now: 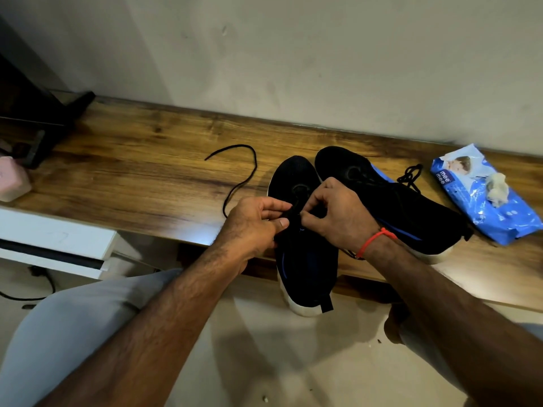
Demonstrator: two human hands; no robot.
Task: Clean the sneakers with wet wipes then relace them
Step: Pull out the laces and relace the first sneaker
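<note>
- Head view: near black sneaker (pixel 305 259) lies on the wooden shelf (pixel 147 171), heel overhanging toward 6 o'clock.
- Left hand (pixel 252 227) and right hand (pixel 338 215) both pinch its black lace (pixel 241 174) over the eyelets.
- Second sneaker (pixel 411 207) touches it at 2 o'clock.
- Wipes pack (pixel 482 207) lies farther toward 3 o'clock, a crumpled wipe (pixel 496 186) on top.

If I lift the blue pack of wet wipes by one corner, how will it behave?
The wipes pack would probably sag, since its glossy film looks soft and creased. That shiny surface may feel slippery, so a firm grip seems wise. The crumpled used wipe resting on top would likely slide off once the pack tilts.
</note>
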